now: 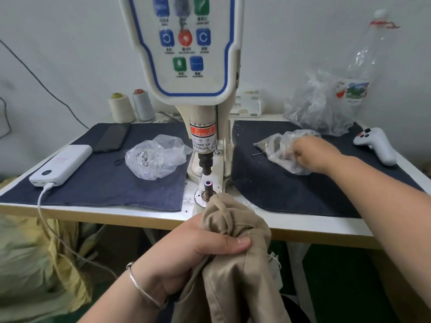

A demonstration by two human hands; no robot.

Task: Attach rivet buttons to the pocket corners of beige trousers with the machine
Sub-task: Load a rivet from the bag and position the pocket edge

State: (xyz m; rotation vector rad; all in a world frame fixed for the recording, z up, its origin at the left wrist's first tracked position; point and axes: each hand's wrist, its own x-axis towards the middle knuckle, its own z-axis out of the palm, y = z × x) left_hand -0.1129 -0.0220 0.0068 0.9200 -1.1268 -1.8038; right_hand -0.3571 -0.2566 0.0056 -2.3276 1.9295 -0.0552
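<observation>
Beige trousers [235, 248] gripped by left hand [186, 255], right hand [312, 157] reaching into plastic bag [279, 148]

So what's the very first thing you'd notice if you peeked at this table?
Probably the big white machine in the middle, with bright buttons and a red warning sticker. Just below it, the left hand grips bunched beige trousers at the table's front edge. To the right, the right hand reaches into a crinkly plastic bag.
</observation>
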